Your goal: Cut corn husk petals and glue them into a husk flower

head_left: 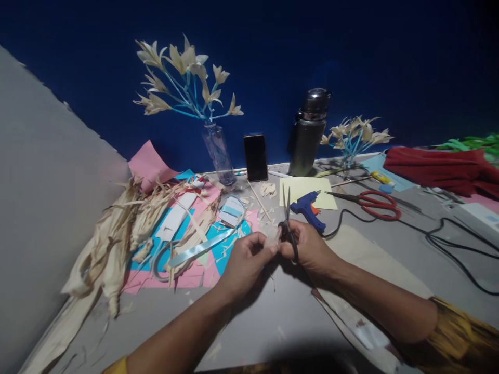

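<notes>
My left hand (249, 254) pinches a small pale, translucent piece (272, 238), perhaps husk or film; its exact kind is unclear. Black-handled scissors (287, 208) are in my right hand (306, 246), their blades pointing up and slightly apart. The fingertips of both hands meet close to the pale piece, above the grey table. Just beyond my right hand, a blue glue gun (310, 210) lies partly on a yellow paper sheet (290, 187).
Dried corn husks (117, 234) and coloured paper lie left. Behind stand a clear bottle (218, 153) with husk flowers, a phone (255, 157), and a flask (309, 135). Red-handled scissors (380, 205), a black cord (448, 239) and a red cloth (440, 169) lie right.
</notes>
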`<state>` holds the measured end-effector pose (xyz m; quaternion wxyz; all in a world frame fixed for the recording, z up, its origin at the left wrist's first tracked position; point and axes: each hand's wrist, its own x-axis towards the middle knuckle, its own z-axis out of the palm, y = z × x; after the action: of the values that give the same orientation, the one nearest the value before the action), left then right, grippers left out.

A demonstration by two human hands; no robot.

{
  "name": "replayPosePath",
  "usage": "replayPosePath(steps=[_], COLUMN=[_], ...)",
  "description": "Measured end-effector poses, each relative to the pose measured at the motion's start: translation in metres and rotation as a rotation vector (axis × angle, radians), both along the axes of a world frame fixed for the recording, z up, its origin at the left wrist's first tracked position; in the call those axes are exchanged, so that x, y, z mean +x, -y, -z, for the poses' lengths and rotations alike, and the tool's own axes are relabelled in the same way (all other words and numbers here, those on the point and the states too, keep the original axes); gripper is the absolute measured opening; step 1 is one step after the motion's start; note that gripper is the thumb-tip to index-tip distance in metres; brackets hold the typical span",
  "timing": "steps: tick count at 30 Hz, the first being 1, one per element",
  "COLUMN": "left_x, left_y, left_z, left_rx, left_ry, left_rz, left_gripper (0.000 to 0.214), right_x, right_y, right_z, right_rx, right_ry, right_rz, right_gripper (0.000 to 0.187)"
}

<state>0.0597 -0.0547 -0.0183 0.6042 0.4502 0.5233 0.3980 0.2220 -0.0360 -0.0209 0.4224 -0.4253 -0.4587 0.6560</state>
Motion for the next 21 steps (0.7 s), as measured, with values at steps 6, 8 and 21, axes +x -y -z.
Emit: replayPosePath(steps=[6, 8, 21], left_x=[0.001, 0.001, 0.002], left_y=[0.002, 0.003, 0.000], left_z=[0.001, 0.001, 0.010], left_rx=[0.114, 0.130, -0.122], left_ry=[-0.070, -0.086, 0.276], left_rz=[0.004, -0.004, -0.041], left_gripper=[0.022, 0.020, 0.033], right_x=[0.001, 0.002, 0.003], right_y=[-0.002, -0.003, -0.002], right_z=[0.003, 0.003, 0.000], right_rx=[0.000, -0.006, -0.071], right_ry=[0.028, 0.023, 0.014], right_rz=[-0.005, -0.018, 0.070], right_gripper=[0.022, 0.022, 0.029])
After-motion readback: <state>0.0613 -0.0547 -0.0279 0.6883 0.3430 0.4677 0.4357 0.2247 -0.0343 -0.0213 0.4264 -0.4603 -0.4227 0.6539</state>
